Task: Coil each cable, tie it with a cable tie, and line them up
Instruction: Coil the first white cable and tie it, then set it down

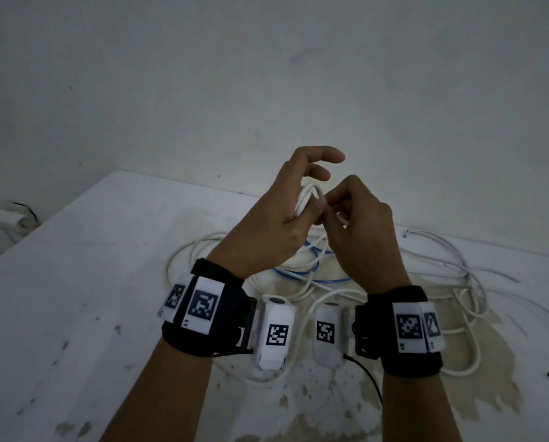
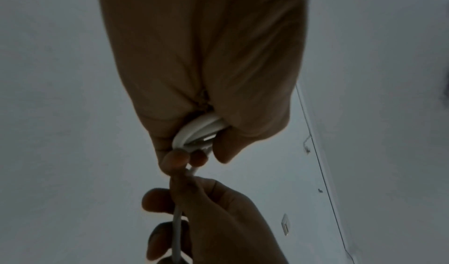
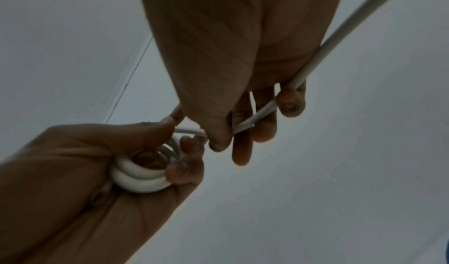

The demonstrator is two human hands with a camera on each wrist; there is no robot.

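Above the white table, the left hand grips a small coil of white cable, thumb and fingers curled round its loops. The right hand pinches the strand leading off the coil, just beside the left. Loose white cables and a blue cable lie tangled on the table beneath.

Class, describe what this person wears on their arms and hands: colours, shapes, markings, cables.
Bare forearms, no sleeves or gloves. Each wrist carries a black band with white square-code tags; the right band matches. A white camera pod with a code sits inside each wrist; a black cable leaves the right pod.
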